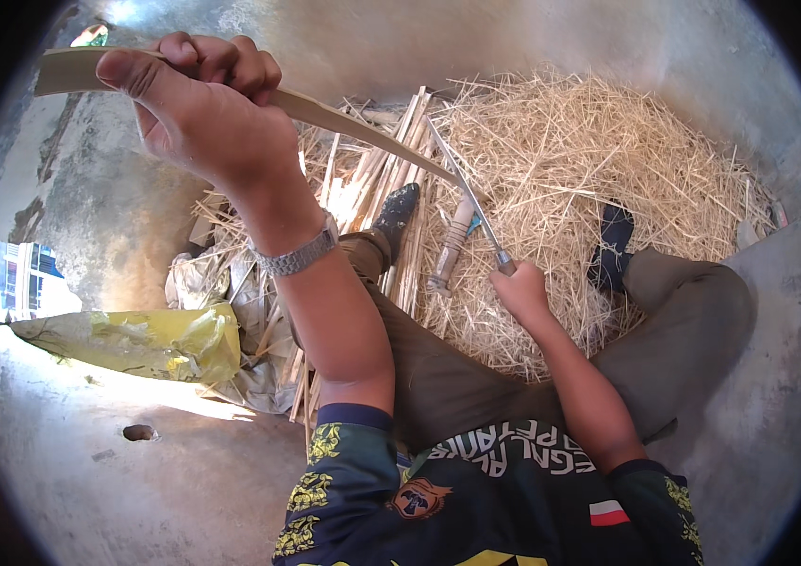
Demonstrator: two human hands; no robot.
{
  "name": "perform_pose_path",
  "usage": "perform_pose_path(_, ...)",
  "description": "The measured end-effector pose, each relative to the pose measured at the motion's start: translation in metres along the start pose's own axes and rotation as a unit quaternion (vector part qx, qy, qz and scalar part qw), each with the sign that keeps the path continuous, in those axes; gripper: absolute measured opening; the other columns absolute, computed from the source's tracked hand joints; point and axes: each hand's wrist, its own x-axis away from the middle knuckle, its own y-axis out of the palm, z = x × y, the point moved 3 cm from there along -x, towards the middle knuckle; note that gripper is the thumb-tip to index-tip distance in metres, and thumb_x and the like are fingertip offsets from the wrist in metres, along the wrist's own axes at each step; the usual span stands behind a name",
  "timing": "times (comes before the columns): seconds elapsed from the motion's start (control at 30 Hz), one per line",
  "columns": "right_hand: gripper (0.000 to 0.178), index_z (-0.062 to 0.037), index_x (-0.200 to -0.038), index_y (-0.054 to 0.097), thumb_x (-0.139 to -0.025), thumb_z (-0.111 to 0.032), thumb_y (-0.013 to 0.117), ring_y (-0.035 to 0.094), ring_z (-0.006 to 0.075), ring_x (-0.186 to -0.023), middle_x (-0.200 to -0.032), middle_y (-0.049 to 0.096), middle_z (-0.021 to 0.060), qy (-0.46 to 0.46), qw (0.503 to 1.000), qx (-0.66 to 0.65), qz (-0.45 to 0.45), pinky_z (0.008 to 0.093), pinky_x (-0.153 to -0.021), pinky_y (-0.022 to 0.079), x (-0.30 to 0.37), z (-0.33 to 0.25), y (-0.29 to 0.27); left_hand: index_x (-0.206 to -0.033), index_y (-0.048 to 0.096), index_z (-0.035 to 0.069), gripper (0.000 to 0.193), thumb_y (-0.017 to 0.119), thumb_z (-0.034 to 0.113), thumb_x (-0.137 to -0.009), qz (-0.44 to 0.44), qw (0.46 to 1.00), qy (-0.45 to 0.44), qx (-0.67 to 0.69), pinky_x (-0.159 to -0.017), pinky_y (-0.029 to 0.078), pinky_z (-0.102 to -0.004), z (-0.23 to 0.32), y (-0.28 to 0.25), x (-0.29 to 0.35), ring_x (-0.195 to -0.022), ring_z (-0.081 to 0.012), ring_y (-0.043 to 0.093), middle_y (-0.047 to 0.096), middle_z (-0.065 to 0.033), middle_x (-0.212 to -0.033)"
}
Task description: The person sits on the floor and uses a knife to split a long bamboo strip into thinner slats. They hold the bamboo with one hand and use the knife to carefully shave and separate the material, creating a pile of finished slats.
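Observation:
My left hand (216, 127), raised at the upper left with a metal watch on its wrist, is closed round a long flat bamboo strip (353, 124). The strip slants down to the right, and its lower end lies at the blade of a long, narrow knife (469, 193); whether strip and blade touch is hard to tell. My right hand (523, 292) grips the knife's handle, its blade pointing up and away to the left. Just left of the knife a wooden rod with ringed grooves (454, 245) lies on the shavings.
A big heap of pale shavings (599, 151) spreads between my legs up to the wall. Several split bamboo strips (407, 141) lie left of it, by my left foot (396, 212). My right foot (614, 245) rests on the heap. A yellow sack (202, 340) lies at the left.

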Motion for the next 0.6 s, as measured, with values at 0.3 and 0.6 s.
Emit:
perform_pose_path(0.3, 0.026, 0.0012, -0.078, 0.066, -0.083, -0.025, 0.068, 0.063, 0.0216, -0.059, -0.067, 0.066, 0.0118, -0.118, 0.987, -0.088, 0.062, 0.0378, -0.061, 0.048, 0.019, -0.017, -0.003, -0.085, 0.043, 0.010, 0.065, 0.052, 0.074, -0.092, -0.008, 1.000, 0.009, -0.005, -0.045, 0.025, -0.0278, -0.006, -0.006, -0.003, -0.048, -0.0111, 0.034, 0.039, 0.0011, -0.068)
perform_pose_path(0.6, 0.031, 0.0020, -0.078, 0.067, -0.081, -0.028, 0.070, 0.068, 0.0301, -0.065, -0.068, 0.067, 0.0169, -0.026, 0.998, 0.063, 0.001, 0.0401, -0.063, 0.051, 0.010, -0.017, -0.009, -0.085, 0.042, 0.010, 0.063, 0.046, 0.072, -0.096, 0.020, 0.999, 0.014, -0.026, -0.047, 0.025, -0.0279, -0.006, -0.016, -0.007, -0.048, -0.0115, 0.035, 0.036, 0.0010, -0.064)
